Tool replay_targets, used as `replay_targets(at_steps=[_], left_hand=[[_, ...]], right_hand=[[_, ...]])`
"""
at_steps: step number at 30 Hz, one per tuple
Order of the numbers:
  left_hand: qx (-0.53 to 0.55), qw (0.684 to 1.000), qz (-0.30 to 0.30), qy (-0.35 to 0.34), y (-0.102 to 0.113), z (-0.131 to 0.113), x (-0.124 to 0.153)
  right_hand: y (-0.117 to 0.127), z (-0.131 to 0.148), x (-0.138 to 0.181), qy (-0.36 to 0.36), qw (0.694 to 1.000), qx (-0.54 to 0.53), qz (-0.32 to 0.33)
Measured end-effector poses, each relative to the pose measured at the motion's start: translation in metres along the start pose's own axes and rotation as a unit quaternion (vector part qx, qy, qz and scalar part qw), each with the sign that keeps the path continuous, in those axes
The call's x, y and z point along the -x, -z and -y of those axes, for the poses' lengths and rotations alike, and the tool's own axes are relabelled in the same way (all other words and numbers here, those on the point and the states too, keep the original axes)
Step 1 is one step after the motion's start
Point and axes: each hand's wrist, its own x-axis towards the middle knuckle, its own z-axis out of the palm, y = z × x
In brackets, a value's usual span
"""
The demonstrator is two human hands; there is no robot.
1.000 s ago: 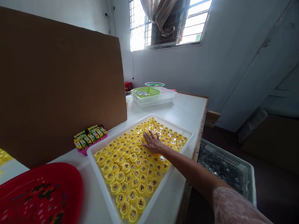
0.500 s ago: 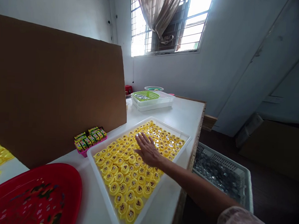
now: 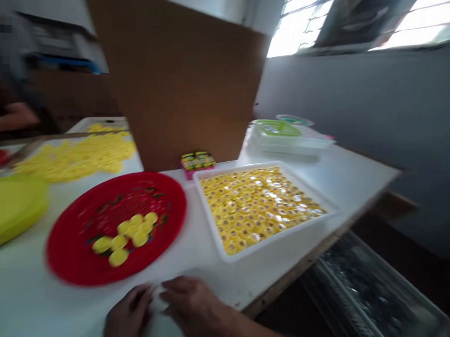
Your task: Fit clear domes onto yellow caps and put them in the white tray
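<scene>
My left hand [image 3: 129,314] is low in front of the red tray, its fingers curled in a blurred pinch. A small pale spot shows at the fingertips, too smeared to name. Just to the right, my right hand [image 3: 195,305] reaches toward it over the white table, fingers bent and slightly apart, nothing visible in them. Several round yellow pieces [image 3: 119,242] lie on the round red tray [image 3: 70,251] beyond my hands. To the right, a white rectangular tray [image 3: 221,246] is filled with rows of yellow pieces [image 3: 252,217] bearing small printed pictures.
A brown cardboard panel [image 3: 184,81] stands behind a pink basket [image 3: 189,175] of small packets. Left are a yellow-green round thing [image 3: 11,207], a yellow pile [image 3: 86,153] and another person's arm [image 3: 14,117]. A green basket [image 3: 282,128] sits far back; a crate [image 3: 384,297] is below right.
The view has swung left and down. My right hand has left the tray of printed yellow pieces for the front of the table, and my left hand has come into view beside it.
</scene>
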Motion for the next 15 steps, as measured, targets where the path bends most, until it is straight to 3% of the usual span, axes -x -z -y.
replay_targets(at_steps=[3, 6, 9, 11, 15], left_hand=[[0.153, 0.986, -0.073, -0.005, 0.009, -0.001, 0.013], [0.262, 0.953, -0.152, 0.002, 0.027, -0.001, 0.016], [0.293, 0.933, -0.211, 0.007, 0.054, 0.012, 0.024], [0.247, 0.947, -0.204, 0.027, 0.072, 0.026, 0.035], [0.075, 0.993, -0.084, 0.044, 0.087, 0.048, 0.065]], right_hand=[[-0.016, 0.009, 0.005, -0.095, 0.991, -0.092, 0.004], [-0.021, 0.008, 0.004, -0.118, 0.986, -0.120, 0.007], [-0.022, 0.010, -0.003, -0.118, 0.985, -0.125, 0.013], [-0.021, 0.017, -0.010, -0.106, 0.985, -0.131, 0.032], [-0.015, 0.036, -0.019, -0.029, 0.981, -0.139, 0.136]])
